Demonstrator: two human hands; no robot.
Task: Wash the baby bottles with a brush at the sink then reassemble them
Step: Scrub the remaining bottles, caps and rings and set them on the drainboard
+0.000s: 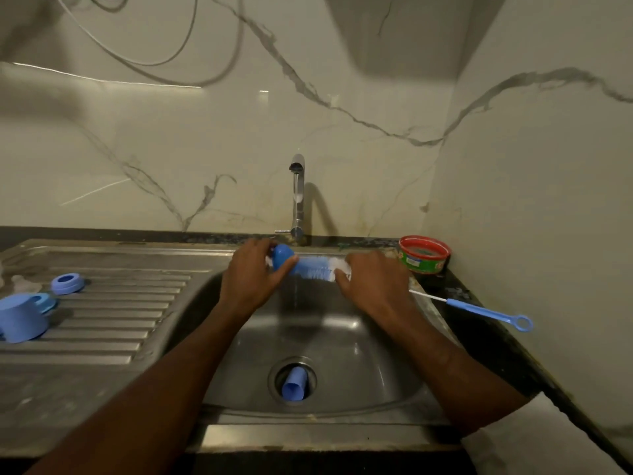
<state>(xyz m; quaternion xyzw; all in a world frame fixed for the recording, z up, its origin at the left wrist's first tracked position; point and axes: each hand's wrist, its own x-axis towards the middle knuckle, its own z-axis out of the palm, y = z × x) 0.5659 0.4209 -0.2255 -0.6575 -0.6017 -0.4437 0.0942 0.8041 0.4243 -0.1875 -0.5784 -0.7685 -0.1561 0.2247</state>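
Over the stainless steel sink basin [342,337], under the thin stream from the chrome tap [297,197], the left hand [250,282] has its grip curled round the blue rounded handle end of the bottle brush [310,265], while the right hand [373,282] pinches its white-and-blue bristle head. The likeliest trouble is below: a small blue plastic tube-like part [294,387] lies in the open drain hole, where running water could carry it down. Wet fingers could also let the brush slip. The thin blue nipple brush [479,311] lies on the dark surface at the right. The red-rimmed round tub [424,253] carries a green label, too blurred to read
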